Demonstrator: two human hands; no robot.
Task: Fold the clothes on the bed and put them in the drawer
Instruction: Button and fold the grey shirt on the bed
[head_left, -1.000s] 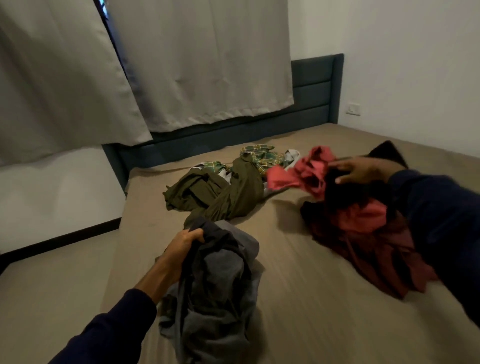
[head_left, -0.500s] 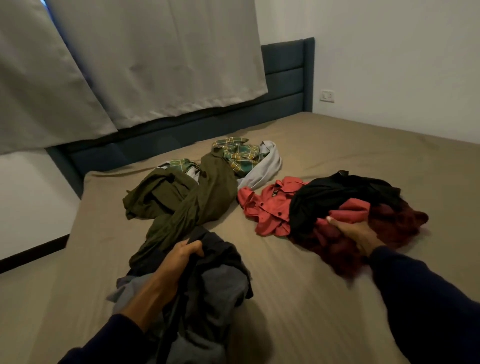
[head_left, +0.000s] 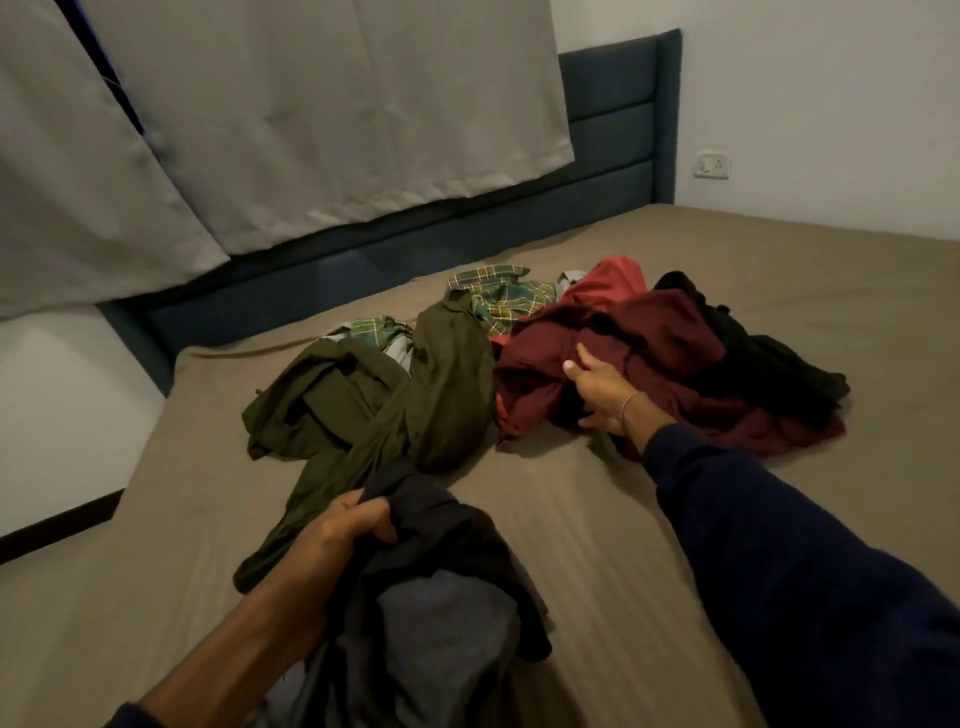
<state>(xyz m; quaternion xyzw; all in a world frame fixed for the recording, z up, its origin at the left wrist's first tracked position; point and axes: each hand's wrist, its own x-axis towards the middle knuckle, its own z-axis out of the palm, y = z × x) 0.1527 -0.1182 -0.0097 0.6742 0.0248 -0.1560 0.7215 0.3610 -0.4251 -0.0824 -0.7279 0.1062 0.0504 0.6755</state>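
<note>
Now the right hand (head_left: 602, 397) has dragged the maroon garment (head_left: 649, 364) over the red shirt beside the olive trousers (head_left: 405, 405), fingers spread flat; the left hand (head_left: 343, 530) stays clenched on the dark bundle (head_left: 431, 582). Sorting continues; 0 folded.

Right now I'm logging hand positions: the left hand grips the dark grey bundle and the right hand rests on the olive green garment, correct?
Not quite. In the head view the right hand rests on the maroon garment, not the olive green garment. The left hand does grip the dark grey bundle.
</note>
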